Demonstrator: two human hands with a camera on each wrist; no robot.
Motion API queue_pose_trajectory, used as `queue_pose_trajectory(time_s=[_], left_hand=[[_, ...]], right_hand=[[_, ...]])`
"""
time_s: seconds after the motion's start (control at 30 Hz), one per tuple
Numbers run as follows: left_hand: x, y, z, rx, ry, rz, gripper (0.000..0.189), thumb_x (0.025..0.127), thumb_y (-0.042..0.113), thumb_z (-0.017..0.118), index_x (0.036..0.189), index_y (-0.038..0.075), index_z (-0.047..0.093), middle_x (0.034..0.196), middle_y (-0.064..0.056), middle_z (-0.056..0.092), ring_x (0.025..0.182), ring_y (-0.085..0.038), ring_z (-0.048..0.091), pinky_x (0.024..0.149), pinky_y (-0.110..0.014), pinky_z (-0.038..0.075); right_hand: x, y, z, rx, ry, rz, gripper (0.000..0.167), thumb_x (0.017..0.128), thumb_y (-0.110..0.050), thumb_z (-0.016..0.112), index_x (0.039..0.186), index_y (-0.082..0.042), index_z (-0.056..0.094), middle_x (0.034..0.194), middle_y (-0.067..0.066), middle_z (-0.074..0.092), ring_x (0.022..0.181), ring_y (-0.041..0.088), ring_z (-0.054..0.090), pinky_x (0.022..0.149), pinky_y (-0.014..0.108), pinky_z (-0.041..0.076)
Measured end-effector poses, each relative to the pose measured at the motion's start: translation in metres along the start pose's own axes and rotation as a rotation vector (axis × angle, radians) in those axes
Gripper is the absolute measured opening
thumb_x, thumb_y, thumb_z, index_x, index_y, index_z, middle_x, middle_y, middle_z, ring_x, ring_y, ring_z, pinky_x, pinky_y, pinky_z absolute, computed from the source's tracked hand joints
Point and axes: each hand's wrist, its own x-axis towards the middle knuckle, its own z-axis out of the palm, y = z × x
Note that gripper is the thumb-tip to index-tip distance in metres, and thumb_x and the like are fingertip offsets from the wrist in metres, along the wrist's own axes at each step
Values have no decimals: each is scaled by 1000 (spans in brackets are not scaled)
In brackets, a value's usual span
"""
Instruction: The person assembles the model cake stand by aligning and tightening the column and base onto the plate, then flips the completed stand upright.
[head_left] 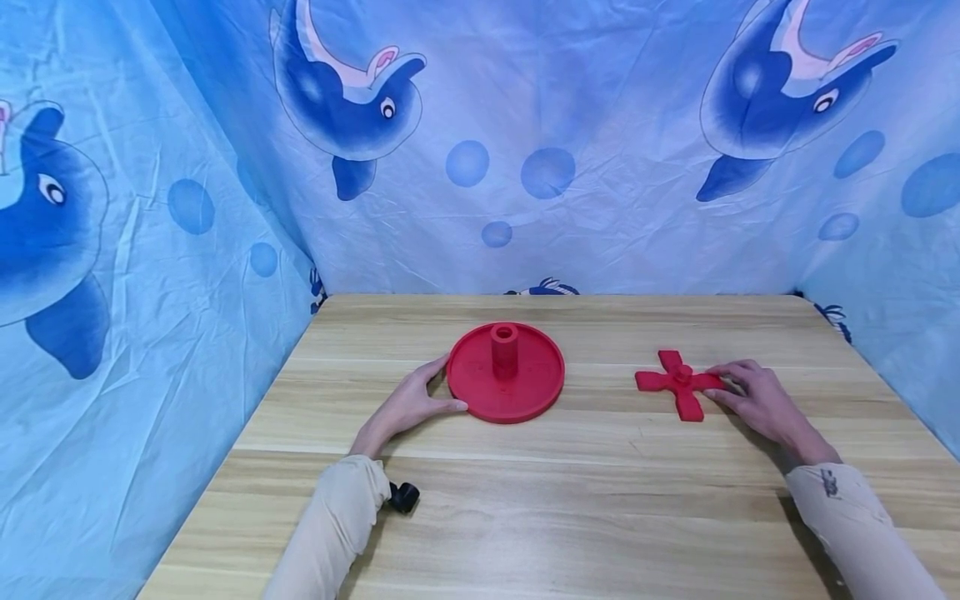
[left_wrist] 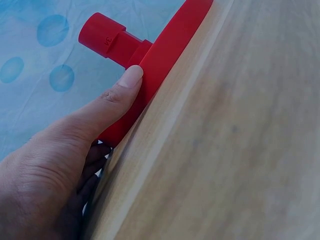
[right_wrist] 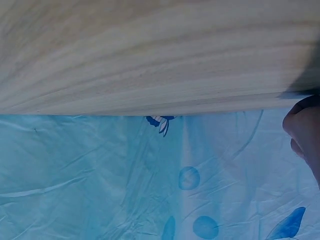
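Note:
A round red base [head_left: 472, 383] with a raised rim and a hollow upright post [head_left: 505, 354] lies on the wooden table. My left hand [head_left: 408, 404] holds it by its left edge, fingers toward the back and thumb [left_wrist: 131, 77] against the rim at the front. The left wrist view shows the post [left_wrist: 102, 35] side-on, with small marks on it. Farther right lies a flat red four-armed cross piece [head_left: 663, 382] with a small round knob in its centre. My right hand [head_left: 761, 402] pinches the end of its right arm. In the right wrist view only part of that hand [right_wrist: 306, 127] shows.
The wooden table [head_left: 525, 517] has a light, streaked grain. A blue cloth [head_left: 600, 242] printed with dolphins and bubbles hangs behind it and along both sides. A small black object [head_left: 405, 497] sits beside the left sleeve at the wrist.

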Motion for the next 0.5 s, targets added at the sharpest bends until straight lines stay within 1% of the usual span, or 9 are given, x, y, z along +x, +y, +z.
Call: queue_pose_trajectory(time_s=[0.23, 0.4, 0.5], left_hand=[[-1, 1, 0, 10, 4, 0, 103, 81, 47, 89, 163, 17, 35, 162, -2, 40, 150, -26, 33, 120, -51, 31], [-2, 2, -1, 16, 1, -9, 104, 81, 49, 88, 163, 16, 34, 163, -2, 38, 150, -26, 32, 119, -52, 32], [-2, 3, -1, 9, -2, -9, 104, 81, 49, 88, 164, 17, 34, 163, -2, 38, 151, -27, 32, 119, -53, 32]], right_hand=[[0, -6, -3, 31, -39, 42, 40, 95, -9, 76, 128, 11, 63, 125, 35, 54, 108, 49, 51, 90, 68, 46], [-2, -9, -4, 41, -29, 61, 39, 96, -12, 76, 127, 9, 64, 122, 31, 58, 104, 43, 55, 90, 64, 48], [-4, -11, -4, 49, -18, 63, 40, 97, -15, 76, 127, 8, 64, 123, 31, 58, 105, 44, 55, 90, 65, 48]])
